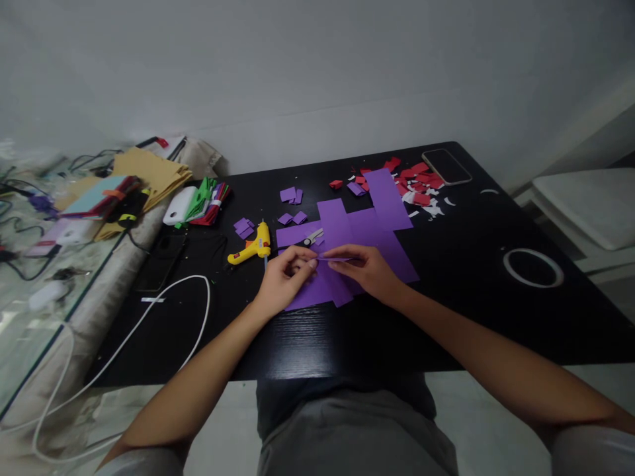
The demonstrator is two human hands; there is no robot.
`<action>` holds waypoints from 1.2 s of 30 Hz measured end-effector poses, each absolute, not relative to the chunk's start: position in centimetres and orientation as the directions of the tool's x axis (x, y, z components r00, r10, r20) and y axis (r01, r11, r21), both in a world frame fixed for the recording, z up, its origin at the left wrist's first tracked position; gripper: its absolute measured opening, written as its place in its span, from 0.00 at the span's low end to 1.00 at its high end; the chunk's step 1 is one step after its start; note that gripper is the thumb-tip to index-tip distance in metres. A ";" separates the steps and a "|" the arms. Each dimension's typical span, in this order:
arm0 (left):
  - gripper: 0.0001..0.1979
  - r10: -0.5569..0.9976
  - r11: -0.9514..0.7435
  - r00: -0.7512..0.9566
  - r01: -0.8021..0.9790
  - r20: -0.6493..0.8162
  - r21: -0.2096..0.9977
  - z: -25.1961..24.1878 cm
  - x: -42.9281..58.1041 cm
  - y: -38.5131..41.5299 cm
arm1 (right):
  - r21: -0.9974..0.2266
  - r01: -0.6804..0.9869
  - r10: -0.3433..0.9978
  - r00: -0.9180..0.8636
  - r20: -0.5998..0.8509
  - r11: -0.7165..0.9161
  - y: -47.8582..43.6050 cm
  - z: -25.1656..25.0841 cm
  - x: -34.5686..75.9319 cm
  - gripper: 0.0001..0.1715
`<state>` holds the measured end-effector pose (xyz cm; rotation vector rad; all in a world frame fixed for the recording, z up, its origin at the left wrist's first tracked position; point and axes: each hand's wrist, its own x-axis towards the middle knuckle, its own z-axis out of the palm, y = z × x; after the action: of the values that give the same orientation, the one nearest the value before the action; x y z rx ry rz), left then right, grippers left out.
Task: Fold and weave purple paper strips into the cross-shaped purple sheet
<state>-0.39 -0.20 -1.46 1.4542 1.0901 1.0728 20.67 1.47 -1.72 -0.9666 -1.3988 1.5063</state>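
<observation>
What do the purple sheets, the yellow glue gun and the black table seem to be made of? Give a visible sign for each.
Purple sheets: likely matte paper or thin card; they lie flat, cut into straight-edged pieces. Yellow glue gun: probably moulded plastic; smooth, evenly coloured. Black table: seemingly wood or wood-effect laminate; fine grain lines show near its front.

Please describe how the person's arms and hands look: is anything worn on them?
Both forearms are bare from the wrist to above the elbow. The left hand and right hand wear no gloves, and no watch, ring or bracelet shows. Pale grey short sleeves cover the upper arms: left sleeve, right sleeve.
</observation>
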 end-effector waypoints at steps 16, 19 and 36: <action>0.08 0.954 -0.286 0.179 0.298 0.241 0.911 -1.7 -0.5 -0.3 | -0.988 -0.139 0.941 -0.337 -0.022 -0.073 1.3 -1.5 20.4 0.14; 0.09 0.945 -0.314 0.191 0.309 0.265 0.898 -2.0 -0.5 -0.3 | -0.983 -0.148 0.947 -0.315 -0.058 -0.110 1.3 -1.7 20.3 0.18; 0.06 0.914 -0.391 0.247 0.322 0.321 0.862 -1.7 -0.7 -0.5 | -0.995 -0.104 0.945 -0.326 0.027 -0.007 1.4 -1.7 20.8 0.12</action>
<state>-0.74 -0.53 -1.73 1.8526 1.1285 1.1279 20.77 1.44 -1.71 -0.9470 -1.3717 1.4886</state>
